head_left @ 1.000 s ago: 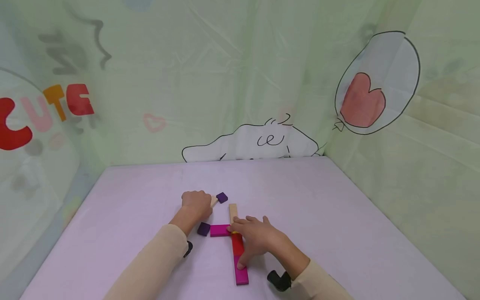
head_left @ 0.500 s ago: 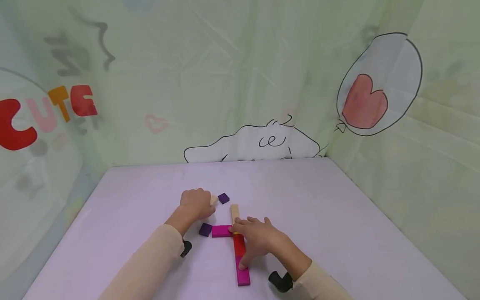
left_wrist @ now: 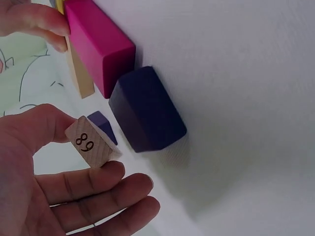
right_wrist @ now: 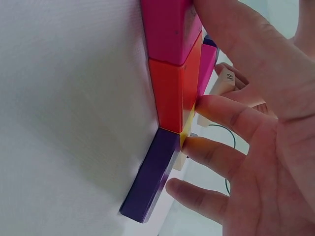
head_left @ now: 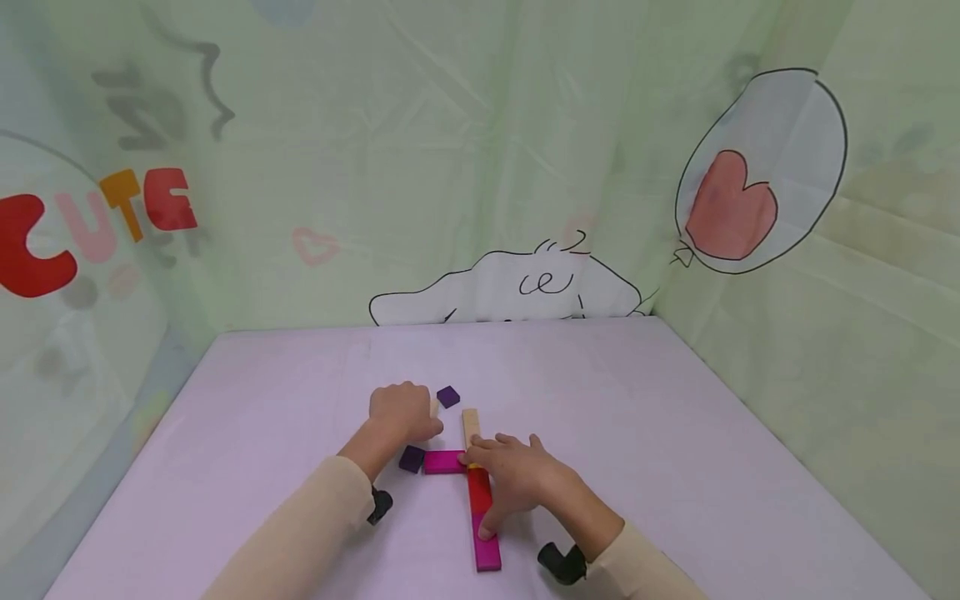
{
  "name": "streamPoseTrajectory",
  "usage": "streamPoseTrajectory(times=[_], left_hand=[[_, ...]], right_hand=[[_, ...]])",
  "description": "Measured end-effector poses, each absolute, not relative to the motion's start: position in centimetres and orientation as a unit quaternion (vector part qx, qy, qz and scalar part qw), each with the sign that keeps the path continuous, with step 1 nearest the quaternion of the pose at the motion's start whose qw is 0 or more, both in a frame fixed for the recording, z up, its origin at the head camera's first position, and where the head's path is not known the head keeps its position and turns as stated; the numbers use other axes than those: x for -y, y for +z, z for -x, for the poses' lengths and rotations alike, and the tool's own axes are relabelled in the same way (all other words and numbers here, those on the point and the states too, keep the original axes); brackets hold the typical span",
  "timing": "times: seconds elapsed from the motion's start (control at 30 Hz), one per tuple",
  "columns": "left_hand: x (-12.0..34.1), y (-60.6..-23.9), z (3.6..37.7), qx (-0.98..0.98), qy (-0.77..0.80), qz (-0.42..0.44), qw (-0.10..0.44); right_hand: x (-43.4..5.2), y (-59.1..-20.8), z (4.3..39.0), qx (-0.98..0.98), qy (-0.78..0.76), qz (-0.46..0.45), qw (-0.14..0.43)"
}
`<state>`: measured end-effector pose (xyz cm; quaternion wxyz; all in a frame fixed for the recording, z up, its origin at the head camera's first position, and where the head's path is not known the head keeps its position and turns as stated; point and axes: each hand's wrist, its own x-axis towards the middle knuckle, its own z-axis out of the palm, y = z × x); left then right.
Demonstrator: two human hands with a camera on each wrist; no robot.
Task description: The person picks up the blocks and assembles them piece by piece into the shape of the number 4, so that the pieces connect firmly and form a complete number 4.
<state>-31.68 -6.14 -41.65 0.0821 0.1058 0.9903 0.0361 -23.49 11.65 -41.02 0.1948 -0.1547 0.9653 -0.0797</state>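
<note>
wooden block marked 89 (left_wrist: 91,142) pinched in left hand (head_left: 402,411) at frame centre; right hand (head_left: 517,475) fingers flat, released, pressing the red block (head_left: 478,492) on tabletop (head_left: 675,467).

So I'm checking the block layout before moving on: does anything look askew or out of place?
Mostly tidy. The far purple block lies alone, turned diagonally, apart from the row. The left hand pinches a small wooden block marked 89.
</note>
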Motion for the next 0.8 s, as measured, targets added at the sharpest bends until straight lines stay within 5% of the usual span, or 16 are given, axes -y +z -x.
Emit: streamPoseTrajectory(times=[0.8], left_hand=[[5.44, -42.29, 31.52, -0.990, 0.005, -0.098, 0.105]], right_hand=[[-11.87, -41.35, 23.80, -0.965, -0.082, 0.152, 0.198]])
